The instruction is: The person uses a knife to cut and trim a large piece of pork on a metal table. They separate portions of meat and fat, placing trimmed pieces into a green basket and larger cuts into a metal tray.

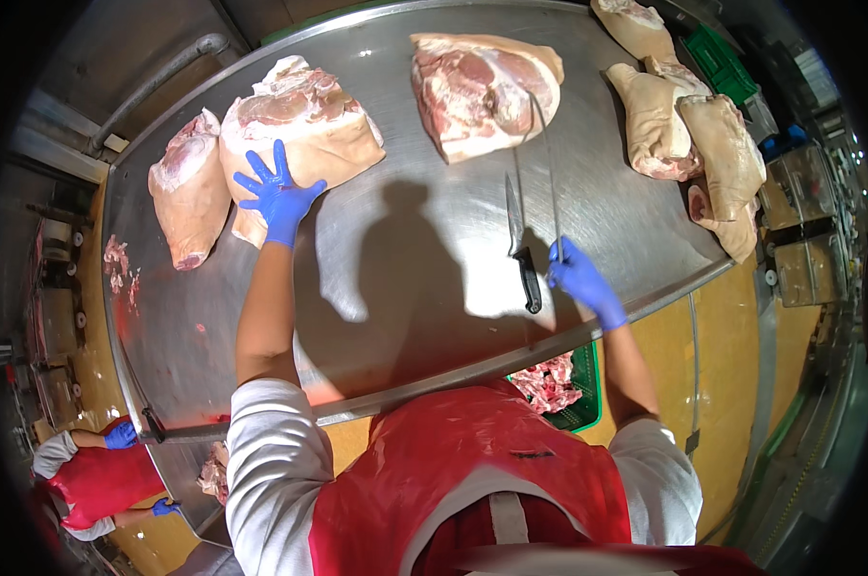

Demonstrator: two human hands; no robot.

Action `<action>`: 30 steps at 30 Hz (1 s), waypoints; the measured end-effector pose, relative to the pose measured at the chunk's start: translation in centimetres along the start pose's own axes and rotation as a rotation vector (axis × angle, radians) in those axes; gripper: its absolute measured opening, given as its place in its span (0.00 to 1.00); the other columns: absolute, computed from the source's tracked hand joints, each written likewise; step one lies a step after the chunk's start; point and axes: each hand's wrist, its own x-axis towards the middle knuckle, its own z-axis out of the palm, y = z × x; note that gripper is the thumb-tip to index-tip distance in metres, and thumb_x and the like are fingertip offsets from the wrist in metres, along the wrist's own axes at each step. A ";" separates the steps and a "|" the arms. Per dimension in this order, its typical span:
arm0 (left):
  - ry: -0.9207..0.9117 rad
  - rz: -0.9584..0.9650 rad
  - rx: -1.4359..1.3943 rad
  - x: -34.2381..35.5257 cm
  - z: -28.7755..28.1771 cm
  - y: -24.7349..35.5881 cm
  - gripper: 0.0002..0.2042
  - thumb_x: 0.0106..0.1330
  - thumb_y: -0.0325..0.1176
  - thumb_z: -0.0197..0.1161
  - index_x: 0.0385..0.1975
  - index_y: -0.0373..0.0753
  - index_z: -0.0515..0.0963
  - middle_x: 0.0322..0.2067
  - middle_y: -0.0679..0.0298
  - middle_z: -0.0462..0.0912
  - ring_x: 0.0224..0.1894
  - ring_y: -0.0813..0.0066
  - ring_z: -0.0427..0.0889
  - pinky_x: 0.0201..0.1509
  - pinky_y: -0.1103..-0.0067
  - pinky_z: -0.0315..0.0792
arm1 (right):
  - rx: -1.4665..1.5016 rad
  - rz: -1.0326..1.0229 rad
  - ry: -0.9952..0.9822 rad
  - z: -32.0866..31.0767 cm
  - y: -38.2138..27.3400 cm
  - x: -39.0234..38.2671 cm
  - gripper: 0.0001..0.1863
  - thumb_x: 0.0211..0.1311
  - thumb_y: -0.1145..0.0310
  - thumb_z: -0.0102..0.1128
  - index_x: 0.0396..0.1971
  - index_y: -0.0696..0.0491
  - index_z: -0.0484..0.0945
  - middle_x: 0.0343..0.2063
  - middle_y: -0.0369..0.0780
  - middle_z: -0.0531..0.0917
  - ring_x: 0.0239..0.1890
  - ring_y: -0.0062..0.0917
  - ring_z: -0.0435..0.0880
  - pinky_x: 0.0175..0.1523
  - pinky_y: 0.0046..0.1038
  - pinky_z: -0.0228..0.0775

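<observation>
My left hand [280, 197], in a blue glove, lies with fingers spread on the skin of a large pork cut [309, 139] at the upper left. A smaller leg piece [186, 197] lies left of it. My right hand [578, 278] is closed on a long thin metal rod [554, 192], which reaches up to a pork cut [482, 91] with red flesh face up. Just left of that hand, a black-handled knife [525, 274] lies on the steel table [376, 355].
Several skin-on pieces [717, 144] pile at the right beside a green crate [717, 62]. Meat scraps [117, 259] lie at the left. Below the front edge sits a crate of trimmings [549, 384]. A co-worker [93, 480] in red works at another table at lower left.
</observation>
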 end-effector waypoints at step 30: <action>0.893 -1.233 -1.091 -53.6 -7.7 -50.6 0.18 0.80 0.50 0.46 0.35 0.42 0.69 0.21 0.68 0.67 0.22 0.78 0.66 0.27 0.76 0.63 | -0.650 -0.700 -1.220 57.6 -17.3 -15.4 0.19 0.68 0.65 0.60 0.55 0.54 0.76 0.37 0.46 0.86 0.39 0.42 0.86 0.47 0.40 0.78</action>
